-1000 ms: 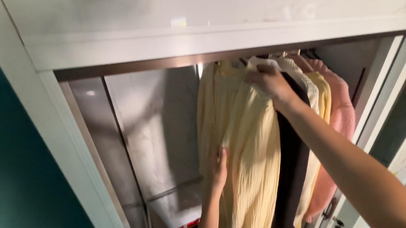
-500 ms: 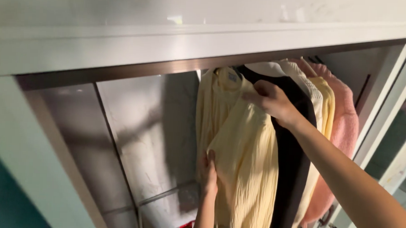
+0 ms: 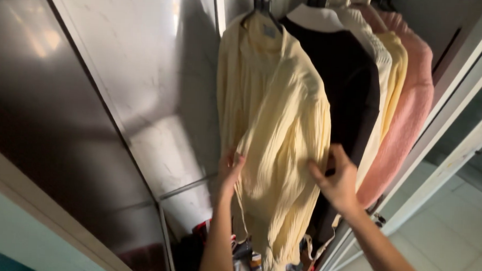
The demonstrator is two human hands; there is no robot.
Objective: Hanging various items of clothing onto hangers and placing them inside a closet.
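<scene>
Here, inside an open wardrobe (image 3: pixel 145 93) with pale marbled back panels, a pale yellow ribbed shirt (image 3: pixel 276 126) hangs on a dark hanger (image 3: pixel 262 6) at the left end of a row of garments. The left hand (image 3: pixel 229 170) reaches up from below and touches the shirt's left edge about halfway down, fingers spread and slack against the fabric, its grip released rather than clenched. The right hand (image 3: pixel 336 180) sits at the shirt's right edge, thumb and fingers pinching a fold of the yellow cloth where it meets the black garment (image 3: pixel 351 86) hanging just behind. Beyond the black one hang a cream knit (image 3: pixel 379 55), a yellow top (image 3: pixel 398 66) and a fuzzy pink sweater (image 3: pixel 410 116), all pressed close together. Below the shirt's hem, jumbled items (image 3: pixel 246 255) lie on the wardrobe floor, too dim to identify.
</scene>
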